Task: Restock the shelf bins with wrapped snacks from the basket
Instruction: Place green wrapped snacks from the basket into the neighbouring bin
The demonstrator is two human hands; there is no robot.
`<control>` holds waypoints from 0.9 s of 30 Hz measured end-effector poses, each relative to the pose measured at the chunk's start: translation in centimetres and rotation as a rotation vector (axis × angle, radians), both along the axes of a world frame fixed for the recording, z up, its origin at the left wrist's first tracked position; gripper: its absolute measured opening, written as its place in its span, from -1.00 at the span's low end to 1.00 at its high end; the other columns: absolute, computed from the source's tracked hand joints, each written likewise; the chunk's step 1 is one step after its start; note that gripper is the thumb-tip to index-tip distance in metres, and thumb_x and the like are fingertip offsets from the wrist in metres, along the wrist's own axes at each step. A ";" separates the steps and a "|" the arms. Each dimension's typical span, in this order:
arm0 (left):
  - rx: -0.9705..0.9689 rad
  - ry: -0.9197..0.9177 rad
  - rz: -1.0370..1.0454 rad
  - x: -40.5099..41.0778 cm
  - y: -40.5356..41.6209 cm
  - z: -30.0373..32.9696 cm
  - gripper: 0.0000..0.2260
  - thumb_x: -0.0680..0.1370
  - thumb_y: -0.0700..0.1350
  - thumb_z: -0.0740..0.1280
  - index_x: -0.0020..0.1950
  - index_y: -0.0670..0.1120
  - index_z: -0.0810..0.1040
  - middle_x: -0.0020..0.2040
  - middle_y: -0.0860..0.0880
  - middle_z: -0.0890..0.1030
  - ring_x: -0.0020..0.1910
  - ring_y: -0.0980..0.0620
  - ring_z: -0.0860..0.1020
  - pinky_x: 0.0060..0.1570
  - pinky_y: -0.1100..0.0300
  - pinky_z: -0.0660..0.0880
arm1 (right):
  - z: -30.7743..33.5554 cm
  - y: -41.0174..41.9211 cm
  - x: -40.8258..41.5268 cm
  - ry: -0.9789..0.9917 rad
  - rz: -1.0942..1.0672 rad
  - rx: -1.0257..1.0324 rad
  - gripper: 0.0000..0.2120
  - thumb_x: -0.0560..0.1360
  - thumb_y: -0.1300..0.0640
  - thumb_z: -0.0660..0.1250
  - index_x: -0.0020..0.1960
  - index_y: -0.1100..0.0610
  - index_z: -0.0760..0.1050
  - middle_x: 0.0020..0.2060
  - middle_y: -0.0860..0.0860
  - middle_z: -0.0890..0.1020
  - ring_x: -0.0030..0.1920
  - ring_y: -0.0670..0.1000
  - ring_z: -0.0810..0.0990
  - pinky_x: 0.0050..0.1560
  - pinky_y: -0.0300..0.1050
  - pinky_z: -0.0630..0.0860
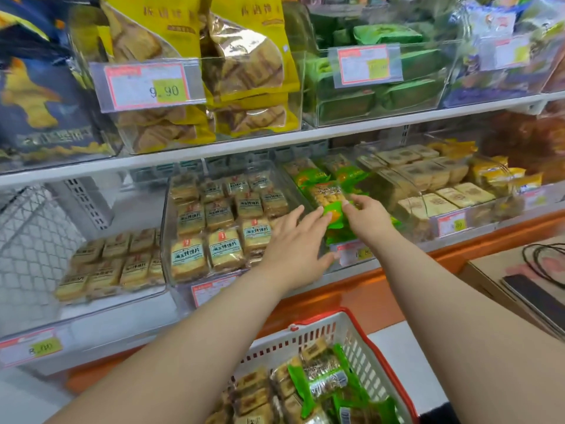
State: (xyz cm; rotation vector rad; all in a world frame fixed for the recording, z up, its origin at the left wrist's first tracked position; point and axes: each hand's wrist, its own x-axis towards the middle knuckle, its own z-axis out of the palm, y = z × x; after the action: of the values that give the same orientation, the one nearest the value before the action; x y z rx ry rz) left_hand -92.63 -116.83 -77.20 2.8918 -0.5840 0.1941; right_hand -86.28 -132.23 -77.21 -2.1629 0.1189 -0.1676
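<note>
Head view: both bare arms reach forward over the basket to the lower shelf. The right hand (pixel 368 216) pinches a green-ended clear-wrapped snack packet with yellow filling (pixel 329 201) between thumb and fingertips, holding it inside the clear plastic shelf bin (pixel 351 255) directly ahead of that hand. The left hand (pixel 295 246) is spread with straight fingers, its fingertips touching the packet's left edge; it grasps nothing.

Judgement: the step in hand is seating this packet in the row of like packets. To do it well, the packet should lie flat and aligned with the green packets beyond the fingertips, the left hand steadying it while the right lets go only once it rests. Forcing it could buckle the wrapper or shove neighbours askew.

Counts. Hands: two. Packets held: one. Beyond the fingertips, some three or four green packets lie in the same bin; overlap prevents an exact figure. Left of the left hand, a second clear bin holds pale yellow square wrapped cakes (pixel 226 221), about a dozen visible. Right of the right hand, tan rectangular wrapped pastries (pixel 440 191) fill another bin, roughly ten.

Below the forearms, the white slotted plastic basket with red rim (pixel 360 344) holds at least three green packets and several tan ones; stock therefore remains to shelve.
</note>
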 end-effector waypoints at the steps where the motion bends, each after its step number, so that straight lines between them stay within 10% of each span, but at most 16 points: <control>1: 0.006 -0.004 -0.004 0.0 0.0 -0.1 -0.35 0.60 0.23 0.16 0.60 0.06 0.00 0.61 0.07 0.01 0.56 -0.07 -0.06 0.49 -0.08 -0.08 | 0.0 -0.1 0.0 0.001 -0.002 -0.011 -0.57 0.63 0.05 0.21 0.44 0.21 0.38 0.39 0.18 0.45 0.40 0.15 0.39 0.37 -0.03 0.32; 27: -0.049 0.040 0.035 -7.5 3.0 -0.3 -0.33 0.59 0.22 0.20 0.61 0.06 -0.01 0.60 0.10 0.05 0.56 0.03 -0.02 0.49 -0.01 -0.02 | 4.1 -1.0 -8.2 -0.220 0.015 -0.052 -0.63 0.63 0.00 0.19 0.39 0.10 0.38 0.19 0.00 0.53 0.20 0.02 0.49 0.15 -0.13 0.36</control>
State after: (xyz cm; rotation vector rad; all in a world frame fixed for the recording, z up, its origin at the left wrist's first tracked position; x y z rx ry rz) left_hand -100.14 -113.86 -77.48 2.8529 -0.5144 0.1529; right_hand -94.49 -133.23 -73.15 -2.1805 -0.0283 -0.4019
